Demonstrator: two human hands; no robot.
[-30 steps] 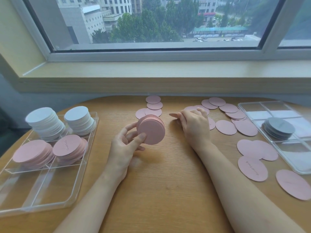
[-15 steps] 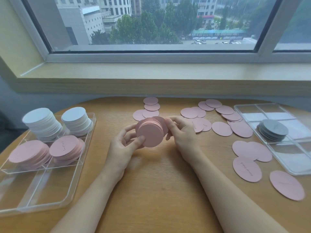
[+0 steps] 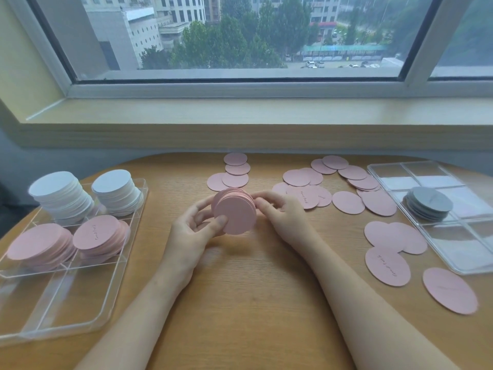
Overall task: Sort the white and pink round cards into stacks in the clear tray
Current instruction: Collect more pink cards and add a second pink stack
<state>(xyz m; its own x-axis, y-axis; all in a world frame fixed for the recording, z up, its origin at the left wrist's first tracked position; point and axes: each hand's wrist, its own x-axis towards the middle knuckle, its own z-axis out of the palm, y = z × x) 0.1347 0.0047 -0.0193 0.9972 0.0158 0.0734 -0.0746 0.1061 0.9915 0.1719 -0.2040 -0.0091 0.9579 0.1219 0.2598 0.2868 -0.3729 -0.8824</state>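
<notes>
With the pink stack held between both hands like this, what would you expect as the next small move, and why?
Probably squaring the pink stack: the left hand grips it on edge, the right hand pinches its far side, and the cards look fanned. Then likely reaching for more, since loose pink cards lie on the table.

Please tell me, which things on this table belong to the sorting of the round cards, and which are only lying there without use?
Belong to the job:
- pink stack held between left hand and right hand
- loose pink cards on the table
- left clear tray with white stacks and pink stacks

Just lying about:
- right clear tray
- grey cards inside it
</notes>
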